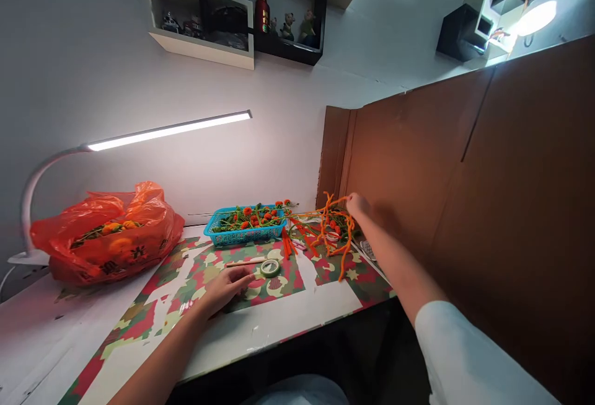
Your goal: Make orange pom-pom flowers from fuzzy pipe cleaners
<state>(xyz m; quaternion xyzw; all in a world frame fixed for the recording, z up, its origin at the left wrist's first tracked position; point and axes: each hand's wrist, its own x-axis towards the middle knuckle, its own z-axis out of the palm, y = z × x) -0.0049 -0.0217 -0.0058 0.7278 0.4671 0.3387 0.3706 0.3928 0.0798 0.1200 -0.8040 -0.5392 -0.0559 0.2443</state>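
Observation:
My right hand [357, 205] reaches to the back right and pinches a tangle of orange fuzzy pipe cleaners [346, 248], some of which dangle over the table's patterned covering. My left hand [227, 287] rests on the table, its fingers loosely stretched and nothing seen in them. Just beyond its fingertips lies a roll of green tape [270, 268], with a thin brown stick [244, 263] beside it. Flat orange-red strips [287, 244] lie between the hands. Behind them, a blue plastic basket [246, 238] holds orange flowers on green stems.
On the left stands an orange plastic bag [116, 262] with more flowers inside. A lit lamp [171, 132] arches over it. A tall cardboard panel [418, 163] borders the right side, close to my right arm. Wall shelves [202, 51] hold figurines and a red bottle [262, 9].

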